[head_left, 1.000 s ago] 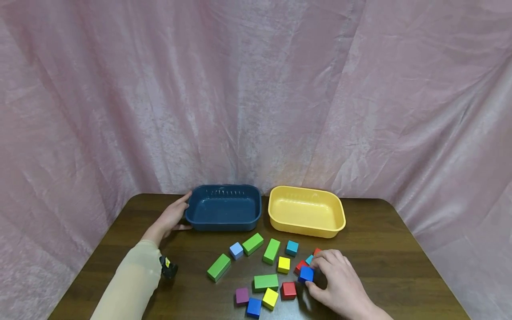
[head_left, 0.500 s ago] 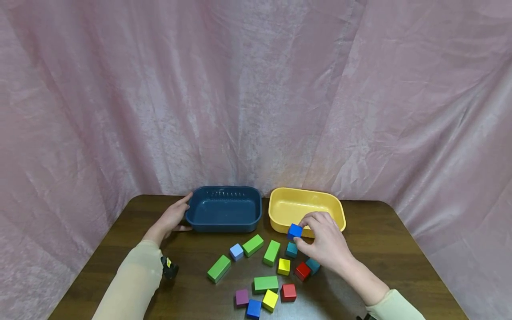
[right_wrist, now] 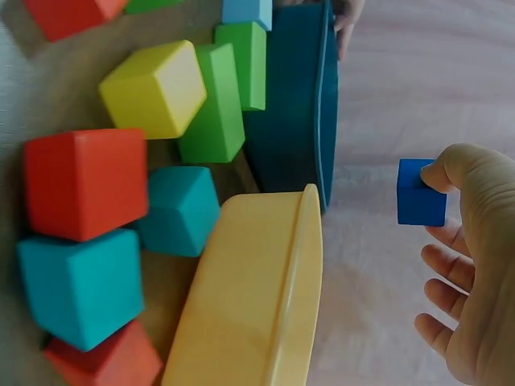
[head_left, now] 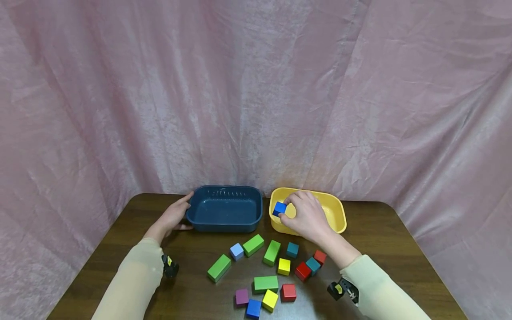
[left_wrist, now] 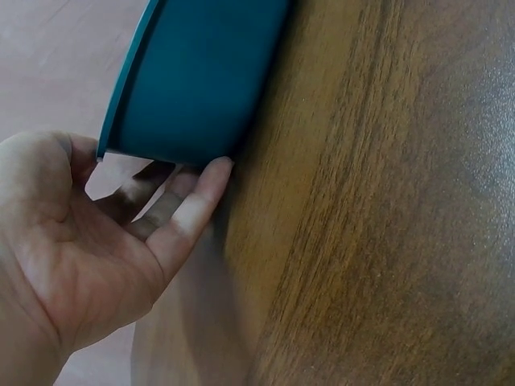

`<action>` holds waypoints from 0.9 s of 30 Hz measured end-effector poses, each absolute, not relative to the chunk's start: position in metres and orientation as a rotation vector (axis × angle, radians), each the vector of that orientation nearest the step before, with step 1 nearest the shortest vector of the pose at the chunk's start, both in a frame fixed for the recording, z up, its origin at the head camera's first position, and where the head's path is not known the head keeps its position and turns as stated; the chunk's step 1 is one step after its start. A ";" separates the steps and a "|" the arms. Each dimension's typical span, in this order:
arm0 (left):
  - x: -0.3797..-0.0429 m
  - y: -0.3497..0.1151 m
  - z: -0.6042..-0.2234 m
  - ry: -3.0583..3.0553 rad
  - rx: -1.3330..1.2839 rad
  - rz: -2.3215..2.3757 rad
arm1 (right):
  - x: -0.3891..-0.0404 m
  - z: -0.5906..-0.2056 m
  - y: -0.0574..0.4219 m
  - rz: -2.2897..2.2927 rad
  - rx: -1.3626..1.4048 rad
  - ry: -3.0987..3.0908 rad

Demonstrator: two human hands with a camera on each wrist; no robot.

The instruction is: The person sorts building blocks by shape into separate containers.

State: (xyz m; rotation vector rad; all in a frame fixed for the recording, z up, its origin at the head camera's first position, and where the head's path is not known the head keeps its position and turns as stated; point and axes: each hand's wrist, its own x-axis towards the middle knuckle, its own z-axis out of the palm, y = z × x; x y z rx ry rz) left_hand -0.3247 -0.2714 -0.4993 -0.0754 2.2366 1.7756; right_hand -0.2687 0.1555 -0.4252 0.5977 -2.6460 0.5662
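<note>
Blue cube point(head_left: 279, 209) hangs over the nine o'clock end of the yellow tray point(head_left: 333, 212), pinched in the right hand point(head_left: 307, 216); the left hand's point(head_left: 174, 214) grip is relaxed, touching the navy tray point(head_left: 225, 214) at nine o'clock. Clearing the rim, then loosening low, seems gentlest.

Left tray point(head_left: 225, 213) sits beside right tray point(head_left: 334, 214) on tabletop point(head_left: 380, 249), curtain point(head_left: 256, 98) behind; blocks point(head_left: 272, 253) lie before both; one cube point(head_left: 279, 209) hangs above right tray.
</note>
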 end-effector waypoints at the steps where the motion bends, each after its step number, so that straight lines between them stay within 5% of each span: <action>1: -0.325 -0.271 -0.499 2.233 -0.076 1.777 | -0.272 -0.424 0.153 0.557 0.597 -2.647; 27: -0.325 -0.269 -0.497 2.219 -0.086 1.767 | -0.313 -0.433 0.089 0.427 0.615 -2.808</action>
